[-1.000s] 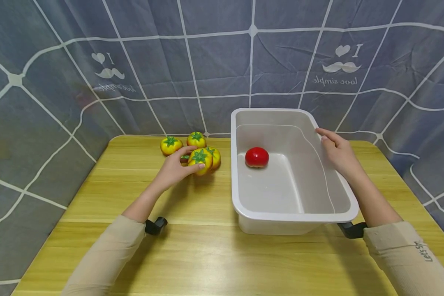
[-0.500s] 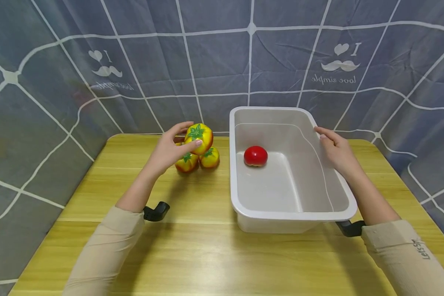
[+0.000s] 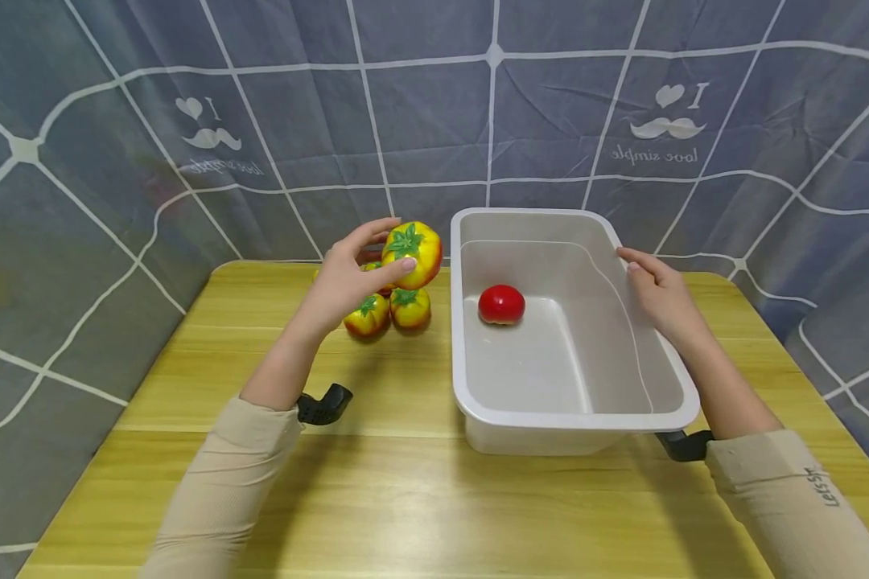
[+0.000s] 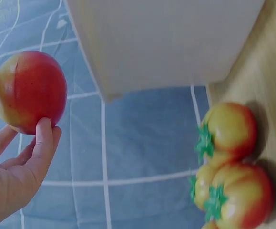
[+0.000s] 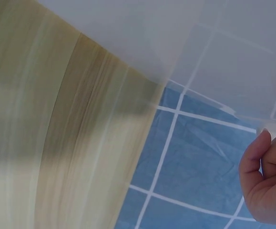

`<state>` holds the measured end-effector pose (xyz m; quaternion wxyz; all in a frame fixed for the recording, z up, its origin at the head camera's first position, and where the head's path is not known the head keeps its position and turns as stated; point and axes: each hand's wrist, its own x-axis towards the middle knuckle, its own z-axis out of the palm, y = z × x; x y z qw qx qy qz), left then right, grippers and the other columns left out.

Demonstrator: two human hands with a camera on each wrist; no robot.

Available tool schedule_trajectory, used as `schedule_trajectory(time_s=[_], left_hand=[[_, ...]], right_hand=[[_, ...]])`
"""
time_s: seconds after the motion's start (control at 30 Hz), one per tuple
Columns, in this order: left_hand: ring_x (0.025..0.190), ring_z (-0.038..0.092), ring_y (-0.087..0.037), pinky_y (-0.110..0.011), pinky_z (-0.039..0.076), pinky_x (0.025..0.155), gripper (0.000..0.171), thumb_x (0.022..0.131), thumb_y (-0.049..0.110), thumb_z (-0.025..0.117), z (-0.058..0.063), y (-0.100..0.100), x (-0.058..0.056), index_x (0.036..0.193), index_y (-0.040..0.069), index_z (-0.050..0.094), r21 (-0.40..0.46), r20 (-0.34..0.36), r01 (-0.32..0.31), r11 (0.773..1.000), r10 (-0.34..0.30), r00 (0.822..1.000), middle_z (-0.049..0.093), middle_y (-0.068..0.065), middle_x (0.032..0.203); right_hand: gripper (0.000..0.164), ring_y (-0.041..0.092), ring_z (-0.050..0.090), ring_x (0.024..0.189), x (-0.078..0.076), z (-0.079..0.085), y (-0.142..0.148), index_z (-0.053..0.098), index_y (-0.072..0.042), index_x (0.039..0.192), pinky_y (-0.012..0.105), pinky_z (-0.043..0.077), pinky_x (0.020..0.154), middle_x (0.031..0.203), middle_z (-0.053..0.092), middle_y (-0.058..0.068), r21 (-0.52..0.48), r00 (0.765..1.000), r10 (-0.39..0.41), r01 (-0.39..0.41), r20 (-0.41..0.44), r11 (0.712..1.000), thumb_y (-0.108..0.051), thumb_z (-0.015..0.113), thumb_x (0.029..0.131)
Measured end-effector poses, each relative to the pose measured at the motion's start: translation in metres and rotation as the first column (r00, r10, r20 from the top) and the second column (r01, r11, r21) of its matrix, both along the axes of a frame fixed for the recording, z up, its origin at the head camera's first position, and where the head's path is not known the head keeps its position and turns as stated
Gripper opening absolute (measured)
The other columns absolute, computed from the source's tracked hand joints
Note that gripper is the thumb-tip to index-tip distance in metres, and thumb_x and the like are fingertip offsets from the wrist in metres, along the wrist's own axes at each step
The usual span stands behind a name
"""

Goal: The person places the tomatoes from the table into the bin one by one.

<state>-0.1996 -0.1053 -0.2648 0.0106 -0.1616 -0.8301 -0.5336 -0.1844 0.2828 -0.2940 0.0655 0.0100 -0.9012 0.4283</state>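
Note:
Above the table's back edge, my left hand [image 3: 343,277] grips a yellow-and-red toy tomato [image 3: 422,259] with a green leaf top, thumb in front and fingers behind. In the left wrist view the red underside of this tomato [image 4: 40,93] shows. Several similar tomatoes [image 3: 410,310] sit on the table just below, partly hidden by the hand. To the right stands a white plastic bin [image 3: 459,346], with one red tomato [image 3: 501,305] on its floor near the left wall. My right hand [image 3: 662,297] pinches the bin's right rim between thumb and fingers.
The wooden table [image 3: 376,498] backs onto a grey-blue checked curtain [image 3: 434,129], which also hangs along both sides. The bin's raised left wall stands between the loose tomatoes and its inside. Black wrist mounts [image 3: 326,404] stick out below both forearms.
My left hand has lifted one tomato up from the cluster, then moved it slightly right toward the bin. The tomatoes below have shifted closer together. My right hand stays on the rim.

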Motion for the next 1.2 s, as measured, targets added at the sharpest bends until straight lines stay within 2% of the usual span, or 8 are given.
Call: schedule_trajectory(time_s=[0.27,0.63,0.9,1.2], left_hand=[[0.117,0.049,-0.024,-0.040,0.044,0.095,0.057,0.084,0.036,0.068,-0.002,0.022,0.002,0.136,0.024,0.047,0.009,-0.006,0.034,0.999,-0.033,0.999,0.047,-0.004,0.135],[0.116,0.048,-0.022,-0.035,0.047,0.091,0.061,0.083,0.036,0.069,-0.005,0.052,0.000,0.137,0.023,0.046,0.032,0.033,0.121,0.992,-0.123,0.992,0.046,0.000,0.135],[0.117,0.049,-0.022,-0.036,0.046,0.092,0.059,0.084,0.037,0.067,-0.009,0.058,-0.001,0.137,0.024,0.045,0.016,0.033,0.117,0.993,-0.117,0.993,0.045,-0.001,0.136],[0.115,0.048,-0.021,-0.035,0.047,0.089,0.060,0.084,0.041,0.067,-0.012,0.070,-0.006,0.137,0.027,0.045,-0.008,0.036,0.149,0.989,-0.149,0.988,0.046,-0.001,0.134]], right_hand=[[0.049,0.045,0.035,0.126,0.000,-0.002,-0.003,0.039,-0.003,0.140,0.060,0.029,0.099,0.142,0.035,0.025,0.000,1.000,0.005,-0.005,0.005,1.000,-0.031,0.029,0.101],[0.047,0.044,0.036,0.124,-0.001,-0.002,-0.002,0.040,-0.002,0.139,0.059,0.029,0.099,0.141,0.036,0.026,0.001,1.000,-0.005,0.005,-0.011,1.000,-0.027,0.029,0.101],[0.047,0.044,0.036,0.124,-0.002,-0.003,-0.003,0.040,-0.002,0.140,0.059,0.030,0.098,0.141,0.036,0.026,-0.006,1.000,-0.004,0.004,-0.009,1.000,-0.027,0.029,0.101],[0.046,0.045,0.034,0.125,-0.002,0.000,-0.001,0.040,-0.001,0.139,0.060,0.028,0.099,0.140,0.036,0.027,-0.006,1.000,-0.012,0.012,-0.017,1.000,-0.025,0.030,0.101]])
